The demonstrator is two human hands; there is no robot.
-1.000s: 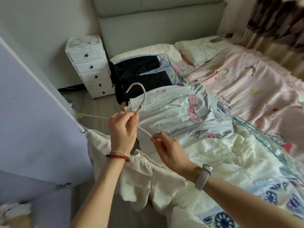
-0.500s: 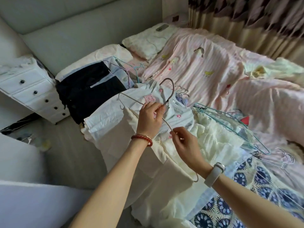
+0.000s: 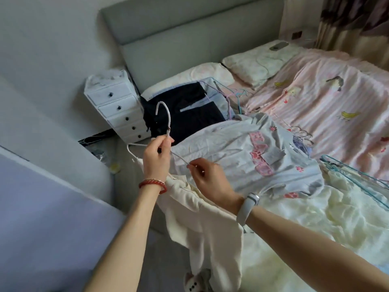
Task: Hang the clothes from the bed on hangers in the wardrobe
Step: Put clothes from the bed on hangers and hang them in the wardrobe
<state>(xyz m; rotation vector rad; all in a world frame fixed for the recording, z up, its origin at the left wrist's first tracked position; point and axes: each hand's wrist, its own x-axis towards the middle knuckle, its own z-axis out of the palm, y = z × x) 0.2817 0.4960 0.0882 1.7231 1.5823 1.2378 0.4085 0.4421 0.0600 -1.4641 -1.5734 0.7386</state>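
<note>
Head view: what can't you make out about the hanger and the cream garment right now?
- White hanger: its right arm vanishes behind the right hand; head view.
- Cream garment: lower end cut off by the bottom edge.
- Hanger neck: covered by the left hand.
- Wardrobe rail: out of frame.

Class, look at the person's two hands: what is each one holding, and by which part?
Both hold one white wire hanger. The left hand grips the neck below the hook; the right hand pinches its sloping right arm. A cream garment hangs from it.
</note>
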